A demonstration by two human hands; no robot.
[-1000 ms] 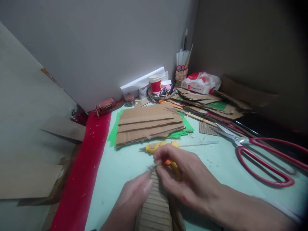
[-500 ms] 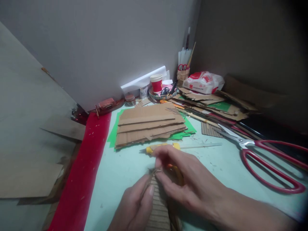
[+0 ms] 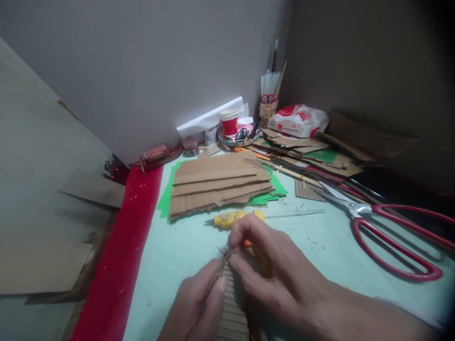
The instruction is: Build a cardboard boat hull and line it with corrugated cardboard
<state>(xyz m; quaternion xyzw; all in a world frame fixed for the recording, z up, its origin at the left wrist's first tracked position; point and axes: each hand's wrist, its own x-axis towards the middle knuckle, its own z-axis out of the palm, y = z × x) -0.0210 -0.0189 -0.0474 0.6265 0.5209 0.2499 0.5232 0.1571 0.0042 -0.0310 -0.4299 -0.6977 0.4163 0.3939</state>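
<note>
A strip of corrugated cardboard [image 3: 232,305] with its ridges showing runs up between my hands from the bottom edge of the view. My left hand [image 3: 201,298] is closed on its left edge, thumb lying over the ridges. My right hand [image 3: 273,270] pinches the frayed upper tip, thumb and forefinger close together. Just beyond the fingers lies a yellow glue gun [image 3: 231,219] with a clear glue stick [image 3: 296,213] sticking out to the right. Part of the gun is hidden behind my right hand.
Large red-handled scissors [image 3: 359,208] lie open on the right. Cardboard sheets [image 3: 220,177] are stacked on green paper [image 3: 164,192] at the middle back. Behind stand a red paper cup [image 3: 229,124], a pen holder [image 3: 268,111] and a tissue pack [image 3: 298,121]. Cardboard scraps [image 3: 313,144] pile up at back right.
Both hands keep their hold on the cardboard strip. My right fingertips have closed a little tighter at its tip. The whole view has shifted slightly.
</note>
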